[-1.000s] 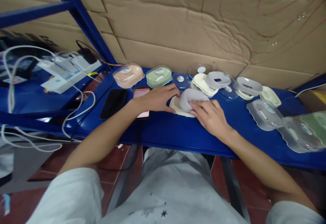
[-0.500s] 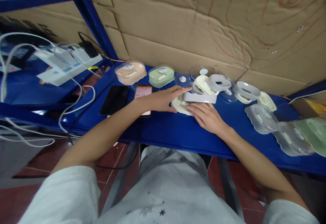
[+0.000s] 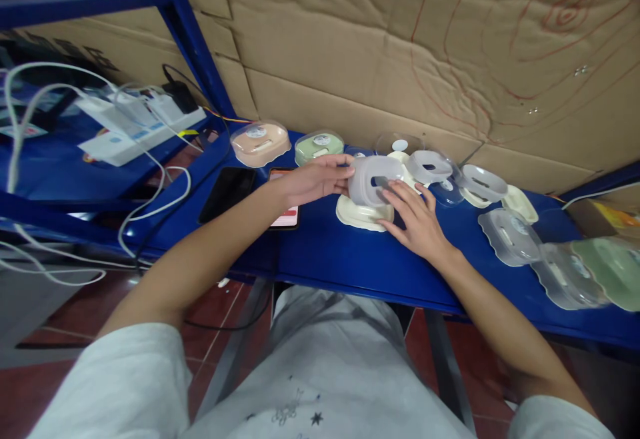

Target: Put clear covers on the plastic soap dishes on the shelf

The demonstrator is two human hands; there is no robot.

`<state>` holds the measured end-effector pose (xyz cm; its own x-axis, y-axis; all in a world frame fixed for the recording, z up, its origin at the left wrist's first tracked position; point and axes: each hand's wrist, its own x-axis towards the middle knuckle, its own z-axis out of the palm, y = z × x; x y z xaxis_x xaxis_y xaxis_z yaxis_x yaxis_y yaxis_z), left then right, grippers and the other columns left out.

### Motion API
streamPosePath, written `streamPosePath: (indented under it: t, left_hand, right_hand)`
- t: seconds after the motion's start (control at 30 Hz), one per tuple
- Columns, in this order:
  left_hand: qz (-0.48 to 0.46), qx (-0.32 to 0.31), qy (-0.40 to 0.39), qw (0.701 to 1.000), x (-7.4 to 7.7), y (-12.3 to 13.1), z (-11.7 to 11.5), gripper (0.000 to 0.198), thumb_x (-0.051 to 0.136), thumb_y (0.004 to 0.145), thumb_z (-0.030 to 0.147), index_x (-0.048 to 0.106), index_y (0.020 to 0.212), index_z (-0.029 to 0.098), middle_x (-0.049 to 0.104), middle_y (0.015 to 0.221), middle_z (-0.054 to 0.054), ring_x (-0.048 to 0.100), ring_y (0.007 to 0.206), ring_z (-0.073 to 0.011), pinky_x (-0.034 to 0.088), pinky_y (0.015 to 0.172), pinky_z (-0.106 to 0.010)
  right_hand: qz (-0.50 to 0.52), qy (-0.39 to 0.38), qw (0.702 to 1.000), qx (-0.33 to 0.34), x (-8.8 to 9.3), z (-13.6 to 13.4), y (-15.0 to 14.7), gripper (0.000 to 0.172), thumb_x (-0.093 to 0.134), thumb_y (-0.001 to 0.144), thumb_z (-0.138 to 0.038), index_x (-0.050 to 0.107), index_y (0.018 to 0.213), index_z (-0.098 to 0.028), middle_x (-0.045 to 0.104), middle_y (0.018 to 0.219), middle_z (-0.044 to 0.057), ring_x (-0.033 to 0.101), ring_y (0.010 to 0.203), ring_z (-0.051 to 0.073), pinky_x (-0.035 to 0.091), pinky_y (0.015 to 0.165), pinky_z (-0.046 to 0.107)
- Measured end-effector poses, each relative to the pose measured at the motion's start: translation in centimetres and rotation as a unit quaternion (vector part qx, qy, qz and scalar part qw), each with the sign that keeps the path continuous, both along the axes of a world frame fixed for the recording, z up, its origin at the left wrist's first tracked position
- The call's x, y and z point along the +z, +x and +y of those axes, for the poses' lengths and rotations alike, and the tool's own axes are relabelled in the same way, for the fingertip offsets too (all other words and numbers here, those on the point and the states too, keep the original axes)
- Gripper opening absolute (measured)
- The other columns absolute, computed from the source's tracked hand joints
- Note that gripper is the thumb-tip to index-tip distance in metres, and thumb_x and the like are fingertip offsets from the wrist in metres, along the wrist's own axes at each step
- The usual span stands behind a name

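Note:
My left hand (image 3: 327,179) grips the left end of a translucent grey soap dish tray (image 3: 361,182) with a slot in its middle, tilted up above the table. My right hand (image 3: 416,218) has its fingers stretched out, their tips against or just in front of the tray's right side; I cannot tell whether they bear on it. Directly below the tray sits a cream, wavy-edged soap dish base (image 3: 364,215). Behind my right hand stands another grey slotted tray (image 3: 431,166), with cream parts and clear lids around it.
Lidded soap boxes, one peach (image 3: 261,144) and one green (image 3: 319,147), stand along the cardboard wall (image 3: 320,59). A black phone (image 3: 227,194) and a lit phone (image 3: 286,218) lie at left. More lidded grey boxes (image 3: 511,236) and a green one (image 3: 607,271) are at right.
The grey tray has been lifted and tilted, held by my left hand, uncovering more of the cream base. My right hand has risen off the base toward the tray's right side.

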<state>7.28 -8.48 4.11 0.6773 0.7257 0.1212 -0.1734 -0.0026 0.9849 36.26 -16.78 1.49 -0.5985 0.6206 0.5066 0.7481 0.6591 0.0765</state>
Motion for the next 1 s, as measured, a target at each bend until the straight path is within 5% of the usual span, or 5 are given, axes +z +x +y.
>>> streamPosePath:
  t: [0.17, 0.33, 0.57, 0.73, 1.0]
  left_hand:
    - [0.040, -0.011, -0.032, 0.999, 0.0, -0.3, 0.5, 0.047, 0.073, 0.096, 0.052, 0.068, 0.131, 0.020, 0.078, 0.111, -0.013, 0.077, 0.102, -0.0276, 0.061, 0.094, -0.048]
    - [0.119, 0.135, 0.198, 0.964, -0.1, -0.4, 0.8, 0.065, 0.067, 0.100, 0.055, 0.049, 0.156, 0.026, 0.070, 0.136, -0.013, 0.068, 0.124, -0.0268, 0.056, 0.107, -0.046]
    - [0.243, -0.018, 0.399, 0.884, -1.3, -0.3, -0.2, 0.074, 0.080, 0.091, 0.055, 0.059, 0.154, 0.023, 0.055, 0.160, -0.015, 0.050, 0.151, -0.0343, 0.037, 0.128, -0.049]
    - [0.353, -0.030, 0.439, 0.826, -3.2, -0.1, -0.1, 0.072, 0.086, 0.086, 0.043, 0.063, 0.153, 0.027, 0.038, 0.175, -0.013, 0.043, 0.157, -0.0379, 0.035, 0.129, -0.052]
    - [0.394, -0.051, 0.445, 0.802, -2.9, -0.2, -0.4, 0.073, 0.078, 0.094, 0.038, 0.052, 0.162, 0.026, 0.019, 0.181, -0.014, 0.033, 0.164, -0.0367, 0.029, 0.132, -0.051]
  right_hand:
    - [0.025, 0.002, 1.000, -0.009, -0.2, 0.1, 0.6, 0.041, 0.055, 0.110, -0.031, 0.061, 0.150, -0.031, 0.072, 0.144, 0.009, 0.065, 0.137, 0.028, 0.034, 0.121, 0.051]
    - [0.003, -0.017, 0.999, 0.028, -0.3, -0.4, -0.2, 0.038, 0.054, 0.110, -0.031, 0.065, 0.145, -0.025, 0.076, 0.136, 0.010, 0.069, 0.126, 0.027, 0.038, 0.115, 0.049]
    - [-0.049, -0.100, 0.991, 0.068, -0.8, 0.3, -0.6, 0.042, 0.052, 0.111, -0.038, 0.062, 0.149, -0.024, 0.072, 0.141, 0.012, 0.065, 0.132, 0.028, 0.042, 0.113, 0.048]
    - [-0.041, -0.112, 0.990, 0.070, -0.8, 0.4, -0.3, 0.042, 0.054, 0.111, -0.037, 0.062, 0.151, -0.026, 0.070, 0.146, 0.011, 0.065, 0.136, 0.027, 0.043, 0.114, 0.047]
    - [-0.042, -0.072, 0.994, 0.067, -1.3, 0.0, -0.9, 0.038, 0.053, 0.111, -0.032, 0.067, 0.144, -0.019, 0.073, 0.141, 0.014, 0.068, 0.135, 0.028, 0.044, 0.119, 0.052]
